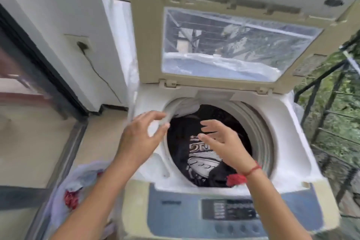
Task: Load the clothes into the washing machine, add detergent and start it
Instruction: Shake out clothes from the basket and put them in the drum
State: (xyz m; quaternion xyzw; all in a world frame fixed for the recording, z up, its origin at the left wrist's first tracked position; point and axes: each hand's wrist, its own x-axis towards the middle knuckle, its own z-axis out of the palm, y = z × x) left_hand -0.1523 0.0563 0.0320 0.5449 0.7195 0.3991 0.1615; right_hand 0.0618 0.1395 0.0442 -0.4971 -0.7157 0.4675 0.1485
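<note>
On the side of the drum [260,122] closest to the viewer, the washing machine [290,138] is showing its blue control panel [233,213], whose buttons are too blurred to read. Left of the drum and lower, on the floor, a pale bag [85,173] is lying open with a red item [71,199] showing inside it.

At the drum's near rim a red cloth [236,179] is resting against the edge. Just behind it a red thread [253,169] is circling the right wrist. The right hand [224,142] is hovering over the drum's mouth, its fingers straight and spread apart, gripping nothing. The left hand [140,134] is hovering over the drum's left rim, its fingers likewise loosely spread and holding nothing; both hands are motion-blurred.

Inside the drum, under the right hand, a black printed garment [202,154] is lying with its pale lettering facing up. At the drum's far left edge a white cloth [187,109] is draping over the rim.

Behind the drum the lid [224,44] is standing raised, its clear window facing the viewer. Far left of the drum a wall socket [83,44] is holding a plug with a dark cable [97,72] trailing down. Right of the drum a dark railing [321,103] is running in front of green foliage.
</note>
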